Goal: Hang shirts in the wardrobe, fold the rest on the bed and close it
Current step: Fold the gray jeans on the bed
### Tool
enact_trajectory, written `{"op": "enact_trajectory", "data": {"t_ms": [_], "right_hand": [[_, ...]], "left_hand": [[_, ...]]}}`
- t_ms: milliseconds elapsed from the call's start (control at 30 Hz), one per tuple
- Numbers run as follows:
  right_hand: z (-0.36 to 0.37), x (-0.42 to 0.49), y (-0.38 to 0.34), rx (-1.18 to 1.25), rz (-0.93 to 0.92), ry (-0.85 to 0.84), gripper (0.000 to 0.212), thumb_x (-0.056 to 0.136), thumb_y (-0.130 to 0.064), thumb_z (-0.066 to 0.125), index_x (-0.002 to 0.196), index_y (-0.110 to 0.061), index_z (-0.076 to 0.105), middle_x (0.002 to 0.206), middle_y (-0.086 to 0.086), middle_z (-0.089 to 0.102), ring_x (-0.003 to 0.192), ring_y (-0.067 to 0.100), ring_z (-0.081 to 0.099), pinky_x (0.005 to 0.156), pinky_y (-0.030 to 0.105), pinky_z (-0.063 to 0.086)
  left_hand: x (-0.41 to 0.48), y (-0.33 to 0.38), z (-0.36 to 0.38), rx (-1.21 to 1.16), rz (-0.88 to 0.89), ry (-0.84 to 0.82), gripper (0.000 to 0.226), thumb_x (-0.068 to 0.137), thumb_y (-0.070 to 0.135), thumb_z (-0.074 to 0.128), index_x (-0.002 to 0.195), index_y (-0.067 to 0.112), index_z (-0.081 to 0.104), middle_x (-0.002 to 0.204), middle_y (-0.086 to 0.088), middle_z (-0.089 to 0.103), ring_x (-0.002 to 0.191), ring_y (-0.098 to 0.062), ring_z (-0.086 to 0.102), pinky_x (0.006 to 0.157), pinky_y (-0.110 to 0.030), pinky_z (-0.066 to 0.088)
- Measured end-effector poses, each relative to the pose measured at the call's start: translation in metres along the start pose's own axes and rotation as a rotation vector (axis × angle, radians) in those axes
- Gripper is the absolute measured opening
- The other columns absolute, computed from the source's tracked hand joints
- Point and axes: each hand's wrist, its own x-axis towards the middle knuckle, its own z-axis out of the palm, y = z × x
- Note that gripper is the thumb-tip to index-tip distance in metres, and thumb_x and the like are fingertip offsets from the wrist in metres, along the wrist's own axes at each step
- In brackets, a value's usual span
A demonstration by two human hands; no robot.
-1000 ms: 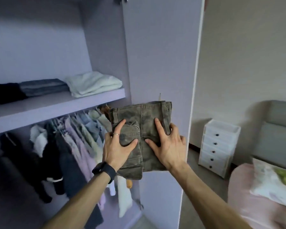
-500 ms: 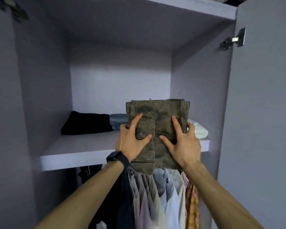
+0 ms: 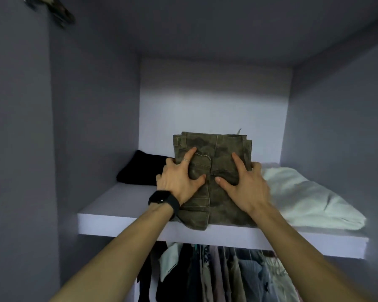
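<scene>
The folded olive-green, mottled heavy-cotton trousers (image 3: pixel 218 147) sit between my two hands at the front of the pale lilac wardrobe shelf (image 3: pixel 118 214). Their near edge lies over the shelf's lip. A black folded garment (image 3: pixel 140 168) lies to their left and a white folded cloth (image 3: pixel 303 197) to their right. I cannot tell whether the bundle lies flat or is tipped up at the far end.

I judge the cloth thick and fairly stiff, with seams, pockets and belt loops. It should have some weight, and it is neither slippery nor fragile. The stacked layers would probably slide apart or fan open if taken by one corner. The two sides are the place to hold, with pressure from above keeping the layers together.

My left hand (image 3: pixel 179 182) grips the left edge. Thumb and ringed forefinger spread on top, and the other fingers (image 3: pixel 169 162) curl round the side. My right hand (image 3: pixel 242 184) mirrors it on the right edge. Both arms reach forward and up, nearly straight, with a black watch (image 3: pixel 162 198) on the left wrist. Hanging clothes (image 3: pixel 227 275) show below the shelf.
</scene>
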Motion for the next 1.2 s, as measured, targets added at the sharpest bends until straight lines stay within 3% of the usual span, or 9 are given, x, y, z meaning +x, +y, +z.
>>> {"op": "enact_trajectory", "data": {"t_ms": [200, 400, 500, 667, 800, 933, 1033, 1100, 1200], "right_hand": [[0.024, 0.027, -0.006, -0.075, 0.042, -0.335, 0.093, 0.076, -0.089, 0.044, 0.153, -0.047, 0.014, 0.155, 0.014, 0.029, 0.135, 0.035, 0.043, 0.109, 0.051, 0.040], [0.045, 0.033, -0.001, -0.125, 0.093, -0.719, 0.099, 0.075, -0.090, 0.042, 0.157, -0.039, 0.019, 0.163, 0.008, 0.024, 0.146, 0.029, 0.030, 0.117, 0.045, 0.031], [0.049, 0.039, 0.004, -0.104, 0.144, -0.725, 0.095, 0.077, -0.087, 0.041, 0.157, -0.041, 0.018, 0.165, 0.011, 0.015, 0.149, 0.030, 0.024, 0.119, 0.046, 0.027], [0.043, 0.041, 0.002, -0.150, 0.172, -0.668, 0.085, 0.084, -0.078, 0.040, 0.158, -0.038, 0.023, 0.165, 0.009, 0.020, 0.148, 0.028, 0.026, 0.117, 0.044, 0.029], [0.033, 0.035, -0.002, -0.334, 0.190, -0.562, 0.081, 0.084, -0.082, 0.038, 0.154, -0.041, 0.032, 0.161, 0.006, 0.022, 0.145, 0.031, 0.024, 0.112, 0.050, 0.028], [0.023, 0.030, -0.014, -0.404, 0.070, -0.391, 0.065, 0.095, -0.066, 0.036, 0.148, -0.029, 0.044, 0.161, 0.003, 0.026, 0.144, 0.030, 0.023, 0.111, 0.051, 0.028], [0.032, 0.022, -0.014, -0.257, 0.035, -0.488, 0.060, 0.099, -0.058, 0.026, 0.155, -0.037, 0.029, 0.167, -0.003, 0.012, 0.152, 0.025, 0.007, 0.118, 0.053, 0.017], [0.041, 0.017, -0.006, -0.225, 0.074, -0.594, 0.062, 0.100, -0.060, 0.021, 0.159, -0.042, 0.011, 0.169, -0.005, -0.005, 0.154, 0.019, -0.009, 0.122, 0.053, 0.006], [0.053, 0.016, 0.008, -0.224, 0.091, -0.605, 0.064, 0.098, -0.064, 0.019, 0.157, -0.046, 0.004, 0.167, -0.009, -0.011, 0.153, 0.014, -0.014, 0.122, 0.053, -0.001]], "left_hand": [[0.015, -0.023, 0.010, 0.265, -0.137, -0.169, 0.078, 0.077, 0.084, 0.042, 0.146, 0.060, 0.014, 0.135, -0.011, 0.049, 0.123, -0.032, 0.049, 0.102, -0.051, 0.028], [0.027, -0.048, 0.029, -0.044, -0.282, -0.562, 0.080, 0.083, 0.067, 0.060, 0.152, 0.044, 0.027, 0.153, -0.010, 0.040, 0.133, -0.032, 0.045, 0.107, -0.034, 0.038], [0.032, -0.050, 0.038, -0.085, -0.310, -0.563, 0.081, 0.083, 0.068, 0.060, 0.153, 0.045, 0.025, 0.154, -0.015, 0.034, 0.135, -0.035, 0.042, 0.108, -0.034, 0.036], [0.037, -0.041, 0.044, -0.086, -0.307, -0.561, 0.080, 0.084, 0.066, 0.060, 0.153, 0.045, 0.026, 0.155, -0.016, 0.031, 0.137, -0.036, 0.039, 0.111, -0.036, 0.034], [0.039, -0.036, 0.047, -0.087, -0.289, -0.589, 0.083, 0.083, 0.068, 0.059, 0.154, 0.047, 0.021, 0.159, -0.016, 0.024, 0.141, -0.038, 0.033, 0.116, -0.039, 0.032], [0.037, -0.031, 0.038, 0.190, -0.162, -0.433, 0.080, 0.085, 0.080, 0.040, 0.154, 0.049, 0.015, 0.163, -0.008, 0.012, 0.146, -0.037, 0.017, 0.116, -0.051, 0.023], [0.028, -0.026, 0.040, 0.230, 0.014, -0.438, 0.073, 0.090, 0.075, 0.028, 0.155, 0.044, 0.021, 0.166, 0.003, 0.011, 0.151, -0.026, 0.009, 0.118, -0.052, 0.012], [0.020, -0.025, 0.047, 0.235, 0.026, -0.561, 0.073, 0.091, 0.073, 0.026, 0.156, 0.043, 0.014, 0.167, 0.003, 0.004, 0.153, -0.023, 0.000, 0.120, -0.053, 0.005], [0.018, -0.029, 0.057, 0.214, -0.011, -0.619, 0.077, 0.089, 0.073, 0.024, 0.157, 0.043, 0.006, 0.167, 0.002, 0.001, 0.154, -0.022, -0.004, 0.120, -0.055, 0.003]]}}
